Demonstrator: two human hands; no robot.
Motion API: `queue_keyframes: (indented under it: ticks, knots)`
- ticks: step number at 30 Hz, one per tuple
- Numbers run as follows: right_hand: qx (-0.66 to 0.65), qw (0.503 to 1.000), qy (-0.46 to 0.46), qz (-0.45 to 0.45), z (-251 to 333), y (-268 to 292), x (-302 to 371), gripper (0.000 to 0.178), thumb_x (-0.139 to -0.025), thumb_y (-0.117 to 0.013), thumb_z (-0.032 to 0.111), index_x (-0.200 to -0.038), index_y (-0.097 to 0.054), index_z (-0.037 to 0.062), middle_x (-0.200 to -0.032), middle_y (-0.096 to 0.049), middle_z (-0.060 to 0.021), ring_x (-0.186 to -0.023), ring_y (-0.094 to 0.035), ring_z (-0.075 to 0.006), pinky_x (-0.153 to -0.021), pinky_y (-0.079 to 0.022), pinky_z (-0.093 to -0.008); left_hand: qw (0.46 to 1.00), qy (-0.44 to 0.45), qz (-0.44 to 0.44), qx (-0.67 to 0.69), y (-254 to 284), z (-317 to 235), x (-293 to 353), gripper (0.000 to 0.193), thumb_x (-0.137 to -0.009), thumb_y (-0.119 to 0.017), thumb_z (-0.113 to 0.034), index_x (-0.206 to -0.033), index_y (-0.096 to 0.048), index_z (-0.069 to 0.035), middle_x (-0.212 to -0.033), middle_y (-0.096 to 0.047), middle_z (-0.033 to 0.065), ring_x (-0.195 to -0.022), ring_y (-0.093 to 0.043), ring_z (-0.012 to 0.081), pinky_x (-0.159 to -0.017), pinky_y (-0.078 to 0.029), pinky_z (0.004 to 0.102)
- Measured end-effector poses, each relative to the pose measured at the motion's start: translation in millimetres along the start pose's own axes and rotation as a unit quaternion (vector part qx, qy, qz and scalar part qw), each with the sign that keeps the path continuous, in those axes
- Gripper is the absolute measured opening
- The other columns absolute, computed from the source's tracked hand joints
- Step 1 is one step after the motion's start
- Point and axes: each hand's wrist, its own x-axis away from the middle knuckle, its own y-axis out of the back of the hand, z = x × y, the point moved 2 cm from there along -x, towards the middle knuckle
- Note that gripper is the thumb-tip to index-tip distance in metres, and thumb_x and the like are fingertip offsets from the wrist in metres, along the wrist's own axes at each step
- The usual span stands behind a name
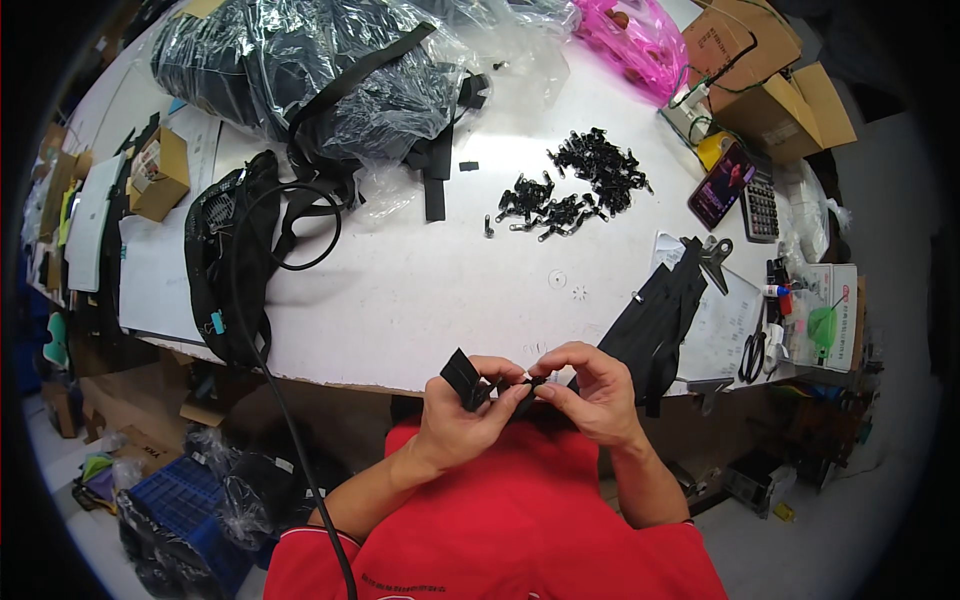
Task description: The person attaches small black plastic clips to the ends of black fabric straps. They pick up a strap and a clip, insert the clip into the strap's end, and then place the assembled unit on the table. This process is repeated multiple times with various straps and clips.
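Note:
Just off the table's front edge, both my hands meet around a black strip that looks like zipper tape. My left hand is closed on it, and a folded end sticks up past the fingers. The thumb and forefinger of my right hand pinch a small dark part at the strip's tip; it could be a zipper slider, but the fingers mostly hide it. A bundle of similar black strips lies to the right, hanging over the edge. Farther back is a heap of small black zipper sliders, with some scattered nearer.
Plastic-wrapped black goods fill the back left, beside a black bag and a cable. At right are a clipboard, scissors, a phone, a calculator and an open carton. A pink bag lies behind.

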Motion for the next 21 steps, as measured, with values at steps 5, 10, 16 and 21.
queue_keyframes:
  ticks: [5, 10, 16, 21]
  knots:
    - [0.004, 1.0, 0.017, -0.011, -9, 1, 4, 0.025, -0.085, -0.068, -0.011, -0.11, -0.066, -0.0034, -0.104, -0.067, -0.0132, -0.096, -0.066, -0.0196, -0.083, -0.055, -0.0309, 1.0, -0.022, 0.003, -0.014, 0, 3, 1, 0.022, -0.088, -0.072, 0.005, -0.105, -0.062, -0.002, -0.089, -0.068, 0.0048, -0.063, -0.053, -0.0011, -0.051, -0.038, 0.0146]
    - [0.17, 0.983, 0.066, -0.028, 4, -3, -1, 0.016, -0.085, -0.071, -0.005, -0.1, -0.072, 0.0009, -0.098, -0.069, -0.0125, -0.083, -0.069, -0.0202, -0.076, -0.056, -0.0294, 0.999, 0.006, 0.006, -0.034, 1, 6, 0, 0.02, -0.087, -0.073, 0.004, -0.103, -0.063, -0.002, -0.087, -0.068, 0.0036, -0.06, -0.051, -0.0013, -0.052, -0.039, 0.0147]
    - [0.258, 0.962, 0.087, -0.028, 5, 8, -5, 0.013, -0.089, -0.067, -0.006, -0.101, -0.066, -0.0022, -0.099, -0.065, -0.0103, -0.084, -0.066, -0.0161, -0.075, -0.055, -0.0272, 0.998, 0.04, -0.024, -0.052, 4, 8, 2, 0.019, -0.087, -0.074, 0.002, -0.102, -0.063, -0.001, -0.088, -0.067, 0.0041, -0.067, -0.059, 0.0032, -0.057, -0.046, 0.0175]
    - [-0.042, 0.996, -0.024, -0.074, -9, 10, 0, 0.013, -0.095, -0.065, 0.001, -0.108, -0.064, -0.0015, -0.097, -0.068, -0.0088, -0.087, -0.067, -0.0159, -0.078, -0.053, -0.0272, 0.998, 0.041, -0.02, -0.041, 5, 11, 1, 0.021, -0.086, -0.076, -0.002, -0.103, -0.064, -0.001, -0.087, -0.068, 0.0031, -0.063, -0.052, 0.0007, -0.054, -0.04, 0.0172]
